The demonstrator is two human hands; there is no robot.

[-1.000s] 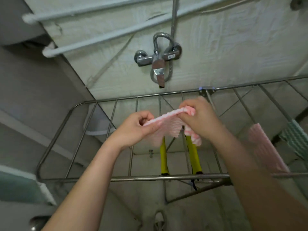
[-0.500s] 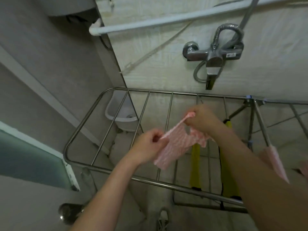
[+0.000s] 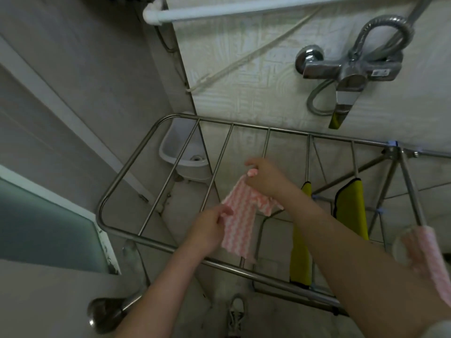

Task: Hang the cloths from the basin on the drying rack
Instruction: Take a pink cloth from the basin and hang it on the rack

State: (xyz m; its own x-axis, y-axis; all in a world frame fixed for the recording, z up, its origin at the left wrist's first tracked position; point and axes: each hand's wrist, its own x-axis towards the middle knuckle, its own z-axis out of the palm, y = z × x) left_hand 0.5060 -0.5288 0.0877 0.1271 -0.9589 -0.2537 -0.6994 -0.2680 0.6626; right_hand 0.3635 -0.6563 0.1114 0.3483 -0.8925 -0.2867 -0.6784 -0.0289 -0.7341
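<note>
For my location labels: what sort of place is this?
Probably a bathroom or shower room: a chrome mixer tap with a shower hose is on the tiled wall, and a metal drying rack stands below it.

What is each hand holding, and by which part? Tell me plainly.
Both hold the pink-and-white cloth: the left hand pinches its left edge, and the right hand grips its bunched top end, over the drying rack.
</note>
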